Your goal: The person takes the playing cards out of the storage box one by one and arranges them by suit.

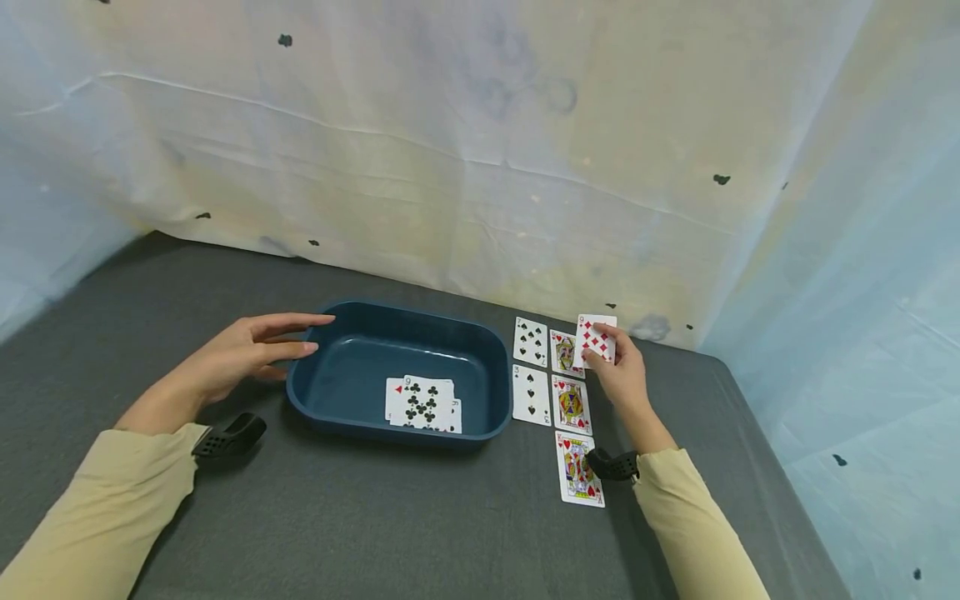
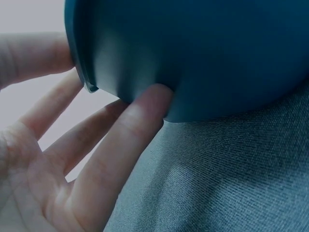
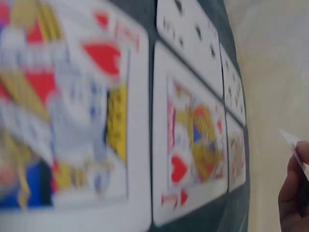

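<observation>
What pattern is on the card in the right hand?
The card shows red diamonds; the head view shows it best.

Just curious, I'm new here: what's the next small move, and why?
Perhaps the right hand should shift the nine of diamonds slightly right and lay it on the table beside the hearts column: it overlaps the top face card in the head view, and the columns look sorted by suit, three of spades left, jack of hearts right, none for diamonds.
</observation>
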The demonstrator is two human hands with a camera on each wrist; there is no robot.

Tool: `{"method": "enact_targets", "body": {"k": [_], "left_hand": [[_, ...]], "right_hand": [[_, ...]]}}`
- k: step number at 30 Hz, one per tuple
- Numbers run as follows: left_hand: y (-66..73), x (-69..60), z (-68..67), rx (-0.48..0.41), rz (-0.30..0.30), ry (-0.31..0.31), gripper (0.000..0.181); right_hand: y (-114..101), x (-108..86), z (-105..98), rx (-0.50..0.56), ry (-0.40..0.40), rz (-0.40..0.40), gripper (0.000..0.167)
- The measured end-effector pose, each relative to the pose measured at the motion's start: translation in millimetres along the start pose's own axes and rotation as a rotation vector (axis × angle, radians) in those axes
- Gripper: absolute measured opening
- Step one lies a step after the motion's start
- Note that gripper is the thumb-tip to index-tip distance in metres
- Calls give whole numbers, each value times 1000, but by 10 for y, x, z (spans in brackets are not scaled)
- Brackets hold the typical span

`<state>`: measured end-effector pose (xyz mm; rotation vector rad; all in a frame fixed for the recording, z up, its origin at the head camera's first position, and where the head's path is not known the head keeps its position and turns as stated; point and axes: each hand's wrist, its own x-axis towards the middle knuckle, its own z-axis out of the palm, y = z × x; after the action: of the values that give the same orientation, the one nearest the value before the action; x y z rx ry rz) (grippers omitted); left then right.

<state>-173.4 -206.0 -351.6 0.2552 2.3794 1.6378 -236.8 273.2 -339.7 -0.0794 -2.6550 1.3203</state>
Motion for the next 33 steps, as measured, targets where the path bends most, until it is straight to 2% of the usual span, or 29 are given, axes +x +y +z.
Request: {"method": "enact_targets", "body": {"k": [8, 14, 19, 26, 33], "left_hand": [[3, -9, -1, -10, -11, 3, 60], [11, -14, -8, -12, -19, 4, 60], [8, -1, 0, -9, -9, 2, 60], [0, 15, 6, -10, -10, 4, 60], [-4, 9, 3, -12, -14, 0, 60]], "right_hand": [[148, 121, -74, -139, 62, 96, 47], [227, 162, -87, -207, 71, 139, 47], [287, 175, -96, -303, 27, 177, 46], [328, 178, -85, -485, -58, 139, 44], [323, 168, -84, -538, -115, 157, 43]]}}
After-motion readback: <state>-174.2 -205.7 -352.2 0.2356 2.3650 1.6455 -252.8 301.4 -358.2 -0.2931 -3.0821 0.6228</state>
